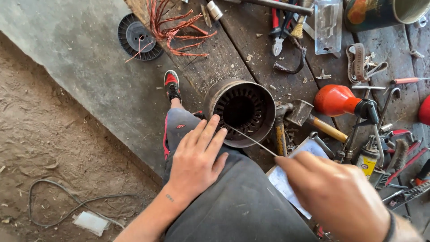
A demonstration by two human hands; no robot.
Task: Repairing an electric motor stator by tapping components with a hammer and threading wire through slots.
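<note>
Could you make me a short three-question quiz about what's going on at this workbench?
1. True or false: the left hand rests on the person's knee beside the slotted metal cylinder.
2. What does the right hand hold? A) hammer B) thin rod C) pliers
3. Which colour is the oil can right of the cylinder?

Key: 1 true; 2 B, the thin rod points toward the cylinder's rim; 3 orange.

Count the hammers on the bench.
2. One hammer lies just right of the motor stator, its wooden handle pointing right. A second hammer, with a yellowish handle, lies beside the stator's right rim. More could be hidden in the tool pile.
</note>
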